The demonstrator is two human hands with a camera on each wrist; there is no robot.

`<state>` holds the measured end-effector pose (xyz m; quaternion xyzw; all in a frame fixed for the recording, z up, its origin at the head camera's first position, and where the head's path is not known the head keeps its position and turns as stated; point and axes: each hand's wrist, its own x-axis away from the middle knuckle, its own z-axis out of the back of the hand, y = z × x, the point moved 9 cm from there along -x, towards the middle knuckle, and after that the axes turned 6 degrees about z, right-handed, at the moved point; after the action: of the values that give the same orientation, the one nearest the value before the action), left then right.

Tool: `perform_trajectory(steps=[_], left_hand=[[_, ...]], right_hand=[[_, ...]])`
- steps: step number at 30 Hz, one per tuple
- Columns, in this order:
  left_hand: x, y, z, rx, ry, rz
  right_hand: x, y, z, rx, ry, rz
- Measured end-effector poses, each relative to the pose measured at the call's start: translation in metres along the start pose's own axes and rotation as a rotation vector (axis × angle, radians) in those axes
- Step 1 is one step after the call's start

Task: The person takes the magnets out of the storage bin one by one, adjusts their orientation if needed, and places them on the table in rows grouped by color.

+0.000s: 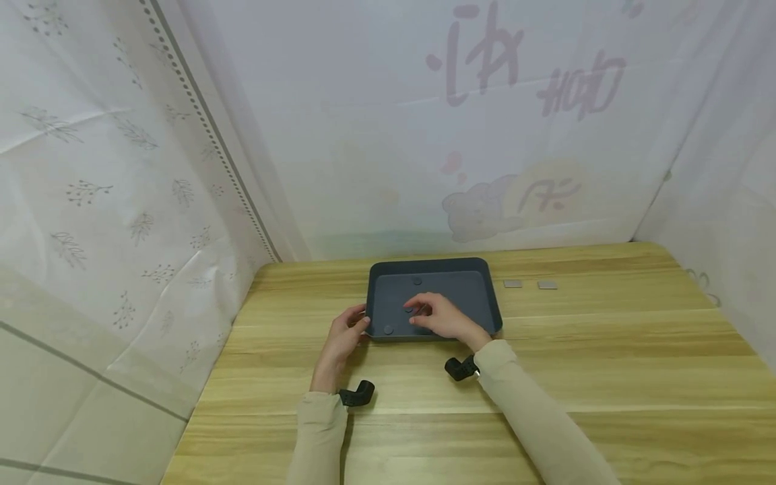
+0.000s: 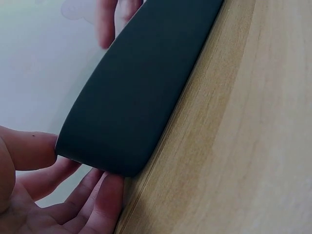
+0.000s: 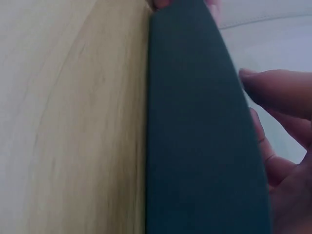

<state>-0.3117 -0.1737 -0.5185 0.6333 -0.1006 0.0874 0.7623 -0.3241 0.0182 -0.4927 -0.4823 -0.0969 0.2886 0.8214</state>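
A dark grey rectangular tray (image 1: pixel 442 273) with raised walls rests on the table. At its near left corner my left hand (image 1: pixel 345 333) grips it, thumb at the rim and fingers against the outer wall, as the left wrist view shows (image 2: pixel 73 195). Inside the tray are small round dark discs: one toward the back (image 1: pixel 417 281), one near the front left (image 1: pixel 389 330) and one by my right fingertips (image 1: pixel 409 310). Over the tray floor my right hand (image 1: pixel 445 318) is bent with thumb and forefinger apart. The tray's wall hides part of this hand in the right wrist view.
Two small grey rectangular pieces (image 1: pixel 512 284) (image 1: pixel 547 285) lie on the wooden table (image 1: pixel 606 357) right of the tray. Behind the table hangs a pale printed curtain (image 1: pixel 364 135), and another with leaf sprigs (image 1: pixel 121 168) hangs on the left. Both wrists carry black cameras (image 1: pixel 358 394).
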Motion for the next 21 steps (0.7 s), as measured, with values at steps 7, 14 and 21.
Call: perform_trajectory(steps=[7, 14, 21], left_hand=[[-0.001, -0.001, 0.0, -0.006, -0.002, -0.001], [0.0, 0.0, -0.001, -0.002, -0.008, 0.005], [0.001, -0.001, -0.001, 0.004, -0.013, 0.004]], right_hand=[[-0.017, -0.007, -0.021, 0.157, -0.044, 0.018], [-0.025, -0.011, -0.033, 0.255, -0.071, 0.045], [-0.031, -0.009, -0.039, 0.29, -0.079, 0.02]])
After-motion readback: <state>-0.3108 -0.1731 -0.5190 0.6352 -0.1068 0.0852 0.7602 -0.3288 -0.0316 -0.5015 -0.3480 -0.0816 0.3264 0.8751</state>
